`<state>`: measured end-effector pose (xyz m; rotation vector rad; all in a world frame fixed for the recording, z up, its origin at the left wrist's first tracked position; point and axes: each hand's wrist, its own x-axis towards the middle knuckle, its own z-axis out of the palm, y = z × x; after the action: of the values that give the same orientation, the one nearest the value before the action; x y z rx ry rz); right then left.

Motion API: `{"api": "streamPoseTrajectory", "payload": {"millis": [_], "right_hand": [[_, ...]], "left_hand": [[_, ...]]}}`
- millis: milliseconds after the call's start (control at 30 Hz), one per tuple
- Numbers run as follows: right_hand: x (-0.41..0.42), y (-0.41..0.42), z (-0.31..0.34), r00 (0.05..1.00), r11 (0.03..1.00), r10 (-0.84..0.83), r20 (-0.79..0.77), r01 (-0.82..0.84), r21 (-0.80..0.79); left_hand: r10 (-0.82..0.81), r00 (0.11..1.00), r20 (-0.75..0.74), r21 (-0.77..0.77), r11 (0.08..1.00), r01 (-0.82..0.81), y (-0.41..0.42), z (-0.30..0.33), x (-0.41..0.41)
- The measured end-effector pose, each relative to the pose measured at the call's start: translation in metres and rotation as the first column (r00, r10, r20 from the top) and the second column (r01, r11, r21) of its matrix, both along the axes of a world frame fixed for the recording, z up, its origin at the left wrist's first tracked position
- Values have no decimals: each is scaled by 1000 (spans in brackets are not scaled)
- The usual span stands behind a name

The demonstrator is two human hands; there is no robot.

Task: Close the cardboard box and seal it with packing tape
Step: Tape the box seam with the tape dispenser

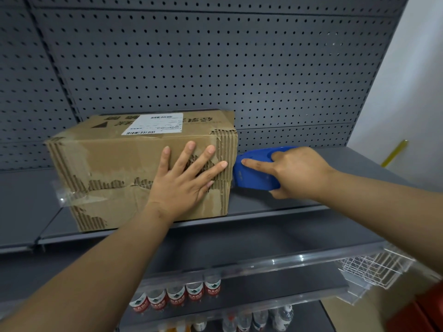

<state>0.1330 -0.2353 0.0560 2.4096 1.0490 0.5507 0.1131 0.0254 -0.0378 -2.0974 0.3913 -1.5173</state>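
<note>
Centrally, my left hand (185, 180) lies flat against the near face of the cardboard box (141, 168), fingers straight and spread wide, pressing over the torn patch by the box's right edge. My right hand (297, 172) grips the blue tape dispenser (254, 172) just beside that right edge: the forefinger stretches along the blue body toward the box, and the other fingers curl round the dispenser's underside. Dispenser and box look to be touching at the corner, though I cannot tell for certain from this angle.

The box rests closed on the grey shelf (287, 202), near its front lip, with a white shipping label (153, 124) on its top face. Its near face is badly worn, the outer paper stripped to bare ridges along the edges and across the middle seam. A strip of clear tape (69, 195) juts from the seam at the lower left corner.

Behind stands a grey pegboard panel (215, 63). Lower shelves carry water bottles (177, 295) with red labels, and a white wire basket (374, 267) hangs at the right.
</note>
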Motion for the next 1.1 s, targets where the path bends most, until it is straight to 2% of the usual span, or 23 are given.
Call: {"api": "streamPoseTrajectory", "payload": {"millis": [267, 333, 433, 633, 733, 833, 933, 1100], "right_hand": [[-8, 11, 2, 995, 995, -97, -32, 96, -29], [-7, 17, 1, 989, 989, -148, -15, 148, -17], [-5, 21, -14, 963, 964, -259, -73, 253, -84], [19, 19, -20, 976, 947, -213, -41, 217, 238], [34, 26, -20, 966, 908, -242, -97, 260, 327], [44, 31, -30, 940, 875, -281, -191, 333, 350], [54, 33, -40, 907, 851, -314, -282, 400, 339], [62, 29, -61, 863, 825, -408, -297, 488, 285]], "left_hand": [[8, 1000, 19, -16, 1000, -8, -1, 0, 0], [12, 1000, 10, -8, 1000, -12, -2, 2, -1], [8, 1000, -5, -12, 1000, -8, -1, 0, -2], [14, 1000, -2, -8, 1000, -14, -3, 2, -3], [-21, 999, 26, -7, 1000, 21, -8, 5, -8], [-22, 1000, 12, 101, 995, 21, -11, 9, -11], [-29, 997, -76, 213, 976, 45, -13, 15, -14], [-64, 971, -229, 297, 946, 132, -29, 35, -14]]}}
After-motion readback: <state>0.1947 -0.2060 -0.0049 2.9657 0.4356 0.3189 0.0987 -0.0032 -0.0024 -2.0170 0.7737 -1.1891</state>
